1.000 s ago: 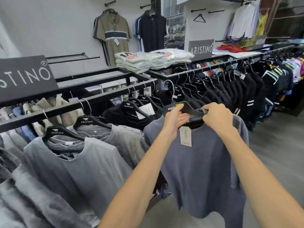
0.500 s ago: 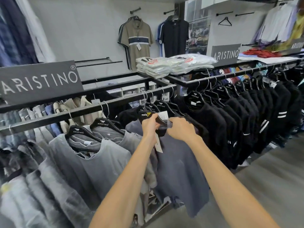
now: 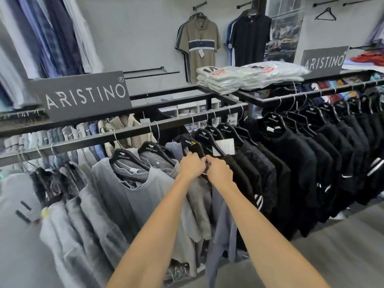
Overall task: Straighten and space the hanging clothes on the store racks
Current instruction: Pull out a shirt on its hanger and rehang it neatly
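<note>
A black rail point(image 3: 133, 133) carries grey shirts on the left and black shirts point(image 3: 291, 154) on the right, all on black hangers. Between them hangs a slate-blue T-shirt point(image 3: 223, 231) on a black hanger with a yellow mark point(image 3: 190, 144). My left hand point(image 3: 192, 166) and my right hand point(image 3: 219, 172) are side by side, both closed on that hanger's shoulder at the shirt's neck. A white price tag point(image 3: 224, 146) shows just behind my hands. The hanger's hook is hard to make out among its neighbours.
A grey brand sign point(image 3: 83, 95) stands on the rack top at left, another point(image 3: 324, 61) at right. Bagged folded shirts point(image 3: 245, 76) lie on the rack top. Two polo shirts point(image 3: 200, 43) hang on the back wall. Grey floor point(image 3: 332, 246) runs along the right.
Both hands have carried the slate-blue T-shirt away from me and up to the rail, in between the grey and the black shirts. The view has swung to the left.
</note>
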